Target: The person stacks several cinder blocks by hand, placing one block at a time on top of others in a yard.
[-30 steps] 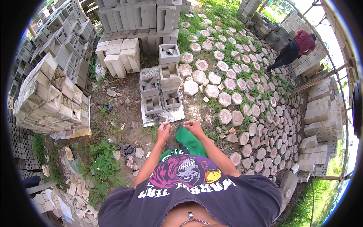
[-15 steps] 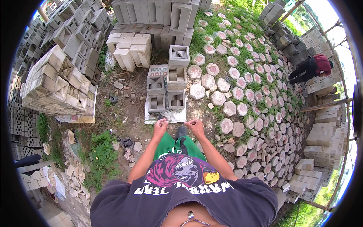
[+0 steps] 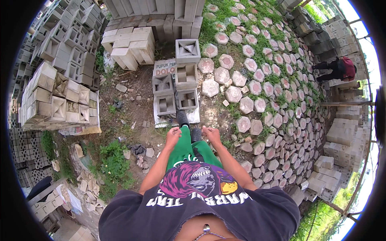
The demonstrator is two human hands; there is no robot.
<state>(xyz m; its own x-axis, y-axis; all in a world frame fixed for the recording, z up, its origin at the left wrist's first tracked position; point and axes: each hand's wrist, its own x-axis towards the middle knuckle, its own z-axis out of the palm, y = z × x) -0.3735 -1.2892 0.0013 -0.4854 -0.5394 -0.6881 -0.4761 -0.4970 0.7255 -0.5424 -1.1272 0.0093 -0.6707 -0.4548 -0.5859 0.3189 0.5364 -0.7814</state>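
My left hand [image 3: 173, 134] hangs over the green trouser leg with its fingers curled and nothing visible in them. To its right, my right hand [image 3: 211, 134] is loosely closed too, apart from everything, with no object showing. Ahead of both lies a white printed sack [image 3: 194, 116] with grey concrete vent blocks in two columns. The left column has a farther block [image 3: 162, 83] and a nearer block [image 3: 165, 105]. The right column shows a far block [image 3: 187, 51], a middle block [image 3: 186, 75] and a near block [image 3: 187, 99]. My left boot [image 3: 182, 117] rests at the sack between the columns.
Pale blocks [image 3: 130, 44] stand beyond the sack at left, before a grey block wall [image 3: 152, 8]. Another block stack [image 3: 60, 96] is at far left. Hexagonal pavers [image 3: 255, 88] cover the grass at right. A person in red [image 3: 346, 69] bends over at far right.
My left boot has stepped forward onto the sack, between the block columns. Both hands stay curled and have moved slightly apart. The person at far right has shifted a little.
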